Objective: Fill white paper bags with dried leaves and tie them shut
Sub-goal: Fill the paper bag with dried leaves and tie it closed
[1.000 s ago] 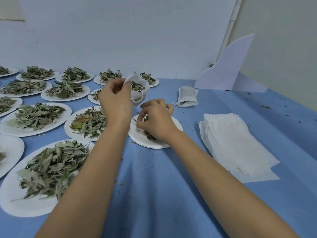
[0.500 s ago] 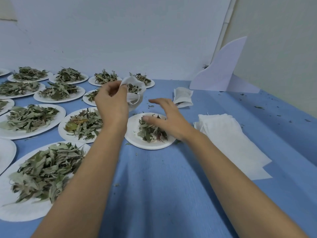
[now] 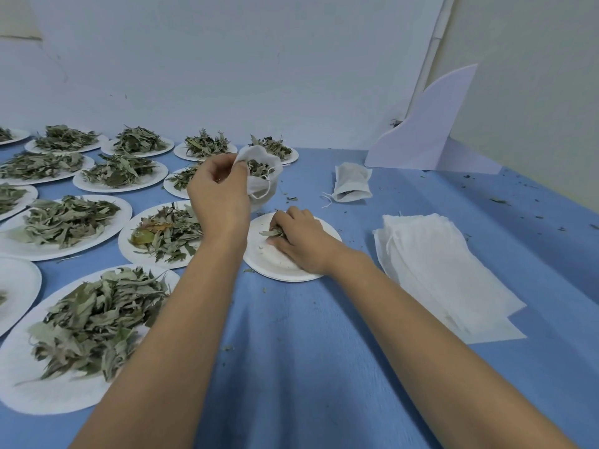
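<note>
I'm on the single head view (wide-angle, so the edges bow): it looks forward and down across the blue table toward the white wall, close over the tabletop.

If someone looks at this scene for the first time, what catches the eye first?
The eye goes first to the middle: the left hand holds an open bag up, while the right hand grabs leaves from a nearly bare plate. Many plates heaped with such greenery cover the left side, and a stack of empty bags lies at the right.
</note>
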`<state>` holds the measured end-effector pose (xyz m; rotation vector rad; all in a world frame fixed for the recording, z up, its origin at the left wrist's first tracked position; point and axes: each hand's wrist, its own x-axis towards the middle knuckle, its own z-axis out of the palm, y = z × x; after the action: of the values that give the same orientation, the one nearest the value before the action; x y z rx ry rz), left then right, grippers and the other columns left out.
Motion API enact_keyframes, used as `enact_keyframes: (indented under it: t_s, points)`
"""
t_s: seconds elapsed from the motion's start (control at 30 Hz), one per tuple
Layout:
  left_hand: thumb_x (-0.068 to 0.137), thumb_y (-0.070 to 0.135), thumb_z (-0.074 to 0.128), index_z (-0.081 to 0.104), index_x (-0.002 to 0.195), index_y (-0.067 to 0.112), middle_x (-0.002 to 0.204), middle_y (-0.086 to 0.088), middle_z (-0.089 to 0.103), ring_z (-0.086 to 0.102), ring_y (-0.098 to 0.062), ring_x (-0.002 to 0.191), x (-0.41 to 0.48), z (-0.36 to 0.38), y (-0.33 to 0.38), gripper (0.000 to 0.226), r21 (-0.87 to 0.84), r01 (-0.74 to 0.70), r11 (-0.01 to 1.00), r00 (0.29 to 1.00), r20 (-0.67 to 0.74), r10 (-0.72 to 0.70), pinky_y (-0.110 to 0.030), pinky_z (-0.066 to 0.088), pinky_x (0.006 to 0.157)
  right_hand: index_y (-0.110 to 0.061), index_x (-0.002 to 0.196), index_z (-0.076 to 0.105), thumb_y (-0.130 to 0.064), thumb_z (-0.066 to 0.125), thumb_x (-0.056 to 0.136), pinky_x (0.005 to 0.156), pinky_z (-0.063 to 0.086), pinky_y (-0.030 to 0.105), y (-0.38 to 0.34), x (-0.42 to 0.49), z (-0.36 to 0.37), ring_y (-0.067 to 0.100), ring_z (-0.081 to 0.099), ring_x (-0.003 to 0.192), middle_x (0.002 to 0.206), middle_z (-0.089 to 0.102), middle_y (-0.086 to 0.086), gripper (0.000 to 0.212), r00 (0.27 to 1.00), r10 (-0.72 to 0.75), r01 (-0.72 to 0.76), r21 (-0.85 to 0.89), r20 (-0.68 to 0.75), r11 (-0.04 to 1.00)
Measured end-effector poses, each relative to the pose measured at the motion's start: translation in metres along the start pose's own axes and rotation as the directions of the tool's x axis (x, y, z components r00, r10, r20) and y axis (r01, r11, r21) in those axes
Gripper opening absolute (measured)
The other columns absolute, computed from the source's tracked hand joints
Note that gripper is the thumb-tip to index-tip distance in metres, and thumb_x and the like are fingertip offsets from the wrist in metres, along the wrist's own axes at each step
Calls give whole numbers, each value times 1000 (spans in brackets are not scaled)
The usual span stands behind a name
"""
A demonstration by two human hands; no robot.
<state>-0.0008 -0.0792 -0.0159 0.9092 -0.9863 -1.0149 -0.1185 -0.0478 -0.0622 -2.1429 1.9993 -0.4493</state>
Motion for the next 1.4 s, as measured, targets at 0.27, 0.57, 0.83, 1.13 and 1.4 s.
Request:
enact_keyframes:
  t_s: [0.27,0.57,0.83,1.13,1.4]
  points:
    - [88,10,62,62,75,27,76,7,63,59,-10,73,1,-1,0,21,-4,20,1000,1000,-2,-20,-29,53,76,-12,96,39,-1,36,96,64,21,28,-5,9,0,22,37,78,106,50,16,11,997,47,-55,-146,-56,988]
    - [88,12,62,65,88,17,81,2,63,59,-14,78,0,-1,-1,6,36,32,999,999,9,-32,-35,53,82,-18,87,44,-65,38,89,94,27,39,-7,8,4,19,31,102,105,39,1,48,981,175,-170,60,-86,984]
    - [89,13,62,67,94,15,82,2,64,59,-12,76,-1,-1,-3,7,43,42,998,999,18,-42,-32,52,77,-6,118,48,-27,41,100,98,35,41,-8,1,2,30,44,114,123,47,12,29,988,134,-119,160,-82,980]
    - [89,11,62,64,83,21,80,3,64,60,-12,76,-2,-1,-2,12,29,69,997,997,21,-70,-40,55,86,-28,144,34,-57,37,94,111,12,44,-12,-4,-5,23,19,142,156,22,4,58,934,160,-175,-20,-320,984]
    - [88,13,63,66,87,21,79,4,64,59,-11,74,1,-3,-4,8,51,69,996,998,6,-70,-33,55,76,-14,105,67,-37,48,97,66,33,32,-19,-21,-3,28,58,94,101,67,9,31,933,188,-224,-84,-307,971]
